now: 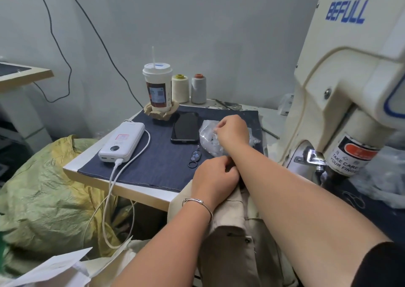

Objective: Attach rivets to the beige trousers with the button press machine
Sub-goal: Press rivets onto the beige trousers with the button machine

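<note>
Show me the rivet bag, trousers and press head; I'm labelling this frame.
rivet bag [208, 133], head view, crinkled left side
beige trousers [228, 242], head view, waistband fabric
press head [348, 153], head view, warning label

A plain grey-white wall with 2 dark cables hanging down it — a pale-edged counter stands below, evenly lit.
</note>
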`<act>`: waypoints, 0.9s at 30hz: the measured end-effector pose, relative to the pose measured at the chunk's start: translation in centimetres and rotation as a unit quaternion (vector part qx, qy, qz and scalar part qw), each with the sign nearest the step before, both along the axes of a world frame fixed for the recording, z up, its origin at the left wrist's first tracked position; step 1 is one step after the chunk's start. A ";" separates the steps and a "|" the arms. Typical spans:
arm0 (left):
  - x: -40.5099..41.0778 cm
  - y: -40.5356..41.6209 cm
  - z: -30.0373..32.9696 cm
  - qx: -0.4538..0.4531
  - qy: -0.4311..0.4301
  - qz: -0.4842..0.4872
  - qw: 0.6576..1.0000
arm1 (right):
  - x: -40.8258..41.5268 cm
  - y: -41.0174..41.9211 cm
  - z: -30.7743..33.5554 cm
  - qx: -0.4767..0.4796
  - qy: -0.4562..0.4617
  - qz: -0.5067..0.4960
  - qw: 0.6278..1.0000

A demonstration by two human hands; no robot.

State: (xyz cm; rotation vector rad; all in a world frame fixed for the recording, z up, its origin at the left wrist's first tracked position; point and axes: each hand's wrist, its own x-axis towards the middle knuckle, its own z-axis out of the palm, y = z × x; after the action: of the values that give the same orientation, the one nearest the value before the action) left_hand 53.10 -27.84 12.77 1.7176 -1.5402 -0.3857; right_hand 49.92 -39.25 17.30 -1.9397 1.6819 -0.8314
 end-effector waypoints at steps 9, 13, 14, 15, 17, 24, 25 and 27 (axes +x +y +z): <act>-1.0 0.6 1.0 0.053 0.120 0.043 0.990 | -4.4 11.8 3.0 -0.106 -0.171 0.079 0.976; -1.5 1.9 1.1 -0.002 0.137 0.005 0.991 | -9.0 17.7 2.5 -0.092 -0.190 0.120 0.970; -1.1 1.6 0.9 0.022 0.085 -0.007 0.996 | -10.5 19.0 2.1 -0.087 -0.195 0.131 0.968; -0.8 1.0 0.6 0.041 0.016 0.009 0.999 | -12.1 20.2 1.6 -0.081 -0.198 0.141 0.967; -0.6 0.3 0.5 0.036 -0.051 0.038 0.997 | -15.8 22.1 0.6 -0.064 -0.193 0.142 0.969; -0.7 0.5 0.5 0.007 -0.061 0.032 0.998 | -29.0 19.2 -1.7 -0.079 -0.098 -0.036 0.991; -0.8 0.5 0.5 0.009 -0.063 0.033 0.997 | -30.3 17.9 -1.8 -0.072 -0.091 -0.055 0.992; -0.7 0.5 0.4 0.006 -0.068 0.037 0.997 | -32.3 15.3 -1.7 -0.068 -0.022 -0.075 0.995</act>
State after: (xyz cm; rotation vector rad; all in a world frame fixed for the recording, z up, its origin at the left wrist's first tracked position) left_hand 52.36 -27.36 13.17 1.8363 -1.5671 -0.2452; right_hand 17.58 -23.95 15.56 -1.8836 1.8040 -1.0624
